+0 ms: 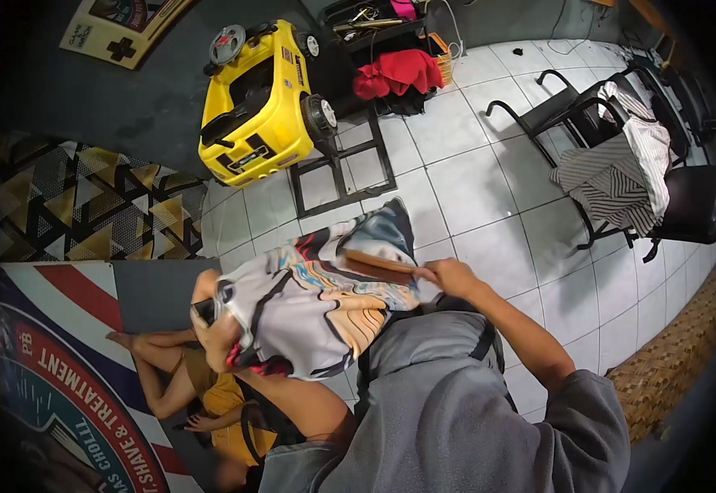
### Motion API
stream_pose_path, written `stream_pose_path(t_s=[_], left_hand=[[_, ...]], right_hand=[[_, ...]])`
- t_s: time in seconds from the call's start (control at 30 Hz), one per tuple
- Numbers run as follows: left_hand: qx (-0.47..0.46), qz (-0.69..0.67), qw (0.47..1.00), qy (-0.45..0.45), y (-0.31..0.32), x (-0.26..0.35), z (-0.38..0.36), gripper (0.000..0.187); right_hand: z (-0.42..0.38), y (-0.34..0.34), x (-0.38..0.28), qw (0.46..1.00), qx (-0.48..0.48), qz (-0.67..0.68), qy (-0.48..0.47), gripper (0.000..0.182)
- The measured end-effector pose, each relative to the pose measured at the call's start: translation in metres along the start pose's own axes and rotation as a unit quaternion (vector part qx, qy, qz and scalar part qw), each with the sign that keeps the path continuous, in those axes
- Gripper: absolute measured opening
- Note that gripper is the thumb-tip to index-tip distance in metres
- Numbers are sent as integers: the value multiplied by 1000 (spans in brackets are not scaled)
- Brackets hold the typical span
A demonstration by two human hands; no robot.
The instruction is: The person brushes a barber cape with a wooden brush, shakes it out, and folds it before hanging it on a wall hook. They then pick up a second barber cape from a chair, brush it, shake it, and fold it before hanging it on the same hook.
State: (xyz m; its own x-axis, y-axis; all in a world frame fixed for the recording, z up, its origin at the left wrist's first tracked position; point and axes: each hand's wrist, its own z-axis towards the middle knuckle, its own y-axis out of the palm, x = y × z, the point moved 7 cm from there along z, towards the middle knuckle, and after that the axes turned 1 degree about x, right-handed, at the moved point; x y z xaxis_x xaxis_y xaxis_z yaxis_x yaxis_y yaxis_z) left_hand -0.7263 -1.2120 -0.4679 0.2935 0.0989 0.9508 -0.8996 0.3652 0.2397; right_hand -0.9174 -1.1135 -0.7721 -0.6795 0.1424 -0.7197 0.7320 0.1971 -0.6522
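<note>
A patterned cloth [292,304] in grey, orange, black and blue is stretched out in front of my grey shirt. My left hand [217,329] is closed on its left end, and a small dark patch shows between the fingers. In my right hand [450,278] is a brown wooden brush [374,264], gripped by its end. The brush lies over the right part of the cloth, slightly smeared by motion.
A yellow toy car [263,115] rests on a black metal frame [341,172] ahead. Black chairs [690,205] with a striped cloth [621,172] stand right. Below left, a person in yellow [222,398] sits by a barber sign [87,394]. A red cloth [399,74] hangs at the back.
</note>
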Motion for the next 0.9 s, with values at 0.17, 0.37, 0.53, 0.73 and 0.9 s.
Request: stream_pose_path(t_s=[0.17,0.37,0.53,0.73,0.9], left_hand=[[22,71,997,-34,-25,7,-7,20],[-22,123,989,-77,-27,5,-7,18],[-210,67,975,-17,13,7,5,15],[-412,86,907,25,47,3,-5,5],[-546,14,834,78,55,24,-23,8]], right_hand=[[-50,55,142,937,-114,-205,258,24],[-74,-9,126,930,-90,-168,315,33],[-66,-123,19,965,-7,194,174,44],[-32,-92,-61,845,-238,475,-54,40],[7,59,89,957,-246,124,90,35]])
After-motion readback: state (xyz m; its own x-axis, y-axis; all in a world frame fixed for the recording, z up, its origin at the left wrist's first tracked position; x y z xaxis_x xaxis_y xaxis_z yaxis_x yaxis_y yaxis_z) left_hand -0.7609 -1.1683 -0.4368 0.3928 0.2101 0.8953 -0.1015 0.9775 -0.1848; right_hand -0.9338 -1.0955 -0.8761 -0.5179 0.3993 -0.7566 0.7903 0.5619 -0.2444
